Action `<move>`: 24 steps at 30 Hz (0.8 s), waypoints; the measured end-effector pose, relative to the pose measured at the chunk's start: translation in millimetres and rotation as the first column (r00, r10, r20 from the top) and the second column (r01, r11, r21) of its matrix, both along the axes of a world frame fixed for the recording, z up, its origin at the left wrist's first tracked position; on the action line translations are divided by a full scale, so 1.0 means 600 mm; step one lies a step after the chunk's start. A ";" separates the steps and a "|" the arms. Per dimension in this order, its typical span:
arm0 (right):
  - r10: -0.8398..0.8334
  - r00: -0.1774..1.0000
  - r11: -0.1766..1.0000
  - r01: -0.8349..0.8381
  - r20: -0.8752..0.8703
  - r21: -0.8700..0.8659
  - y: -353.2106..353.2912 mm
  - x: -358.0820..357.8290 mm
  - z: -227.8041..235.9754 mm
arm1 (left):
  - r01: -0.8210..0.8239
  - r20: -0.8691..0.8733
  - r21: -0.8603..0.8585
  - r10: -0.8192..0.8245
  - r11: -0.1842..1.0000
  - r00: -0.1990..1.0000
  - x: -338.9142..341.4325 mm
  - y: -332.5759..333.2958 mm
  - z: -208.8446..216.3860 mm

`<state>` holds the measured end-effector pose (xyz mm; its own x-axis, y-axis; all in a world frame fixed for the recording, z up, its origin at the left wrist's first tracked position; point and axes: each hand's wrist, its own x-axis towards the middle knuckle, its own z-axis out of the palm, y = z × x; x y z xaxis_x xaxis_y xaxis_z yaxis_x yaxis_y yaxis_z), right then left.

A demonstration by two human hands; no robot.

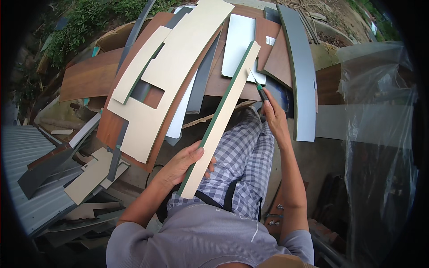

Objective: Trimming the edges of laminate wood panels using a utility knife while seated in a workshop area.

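Strip [225,120], cream with a green edge, slanted from the person's lap up in front of the heap of boards [277,62], as I saw from far away through the head camera. The left hand [185,161] had its fingers wrapped around the strip's low end. The right hand [275,114] pinched the green and black handle of a thin tool [260,92], its tip close to the strip's top part; I could not tell if it touched. I thought the tool might slip and poke the checked trousers [250,152], because no hand held the strip's top end and it could wobble. I counted two hands, one strip, one tool, one long grey board [304,89] and one clear plastic sheet [380,152]
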<state>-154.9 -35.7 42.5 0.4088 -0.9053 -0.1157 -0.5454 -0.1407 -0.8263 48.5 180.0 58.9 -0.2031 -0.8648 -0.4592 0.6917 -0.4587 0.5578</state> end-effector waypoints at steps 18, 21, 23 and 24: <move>0.346 0.902 0.932 -0.300 0.257 -0.202 0.192 -0.075 -0.016 | -0.266 -0.010 0.058 0.267 0.962 0.964 -0.042 -0.122 -0.029; 0.426 0.860 0.901 -0.374 0.282 -0.222 0.215 -0.068 -0.010 | -0.301 -0.118 0.045 0.304 0.953 0.945 -0.056 -0.125 -0.027; 0.476 0.826 0.874 -0.407 0.302 -0.264 0.228 -0.062 -0.005 | -0.296 -0.113 -0.035 0.290 0.955 0.950 -0.057 -0.123 -0.041; 0.472 0.827 0.877 -0.403 0.306 -0.264 0.232 -0.062 -0.005 | -0.296 -0.111 -0.116 0.283 0.948 0.953 -0.057 -0.121 -0.045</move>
<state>-192.1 103.5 39.5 0.7479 -0.6116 0.2580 -0.0699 -0.4592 -0.8856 14.6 107.2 32.0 0.0291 -0.9433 -0.3305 0.8348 -0.1590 0.5271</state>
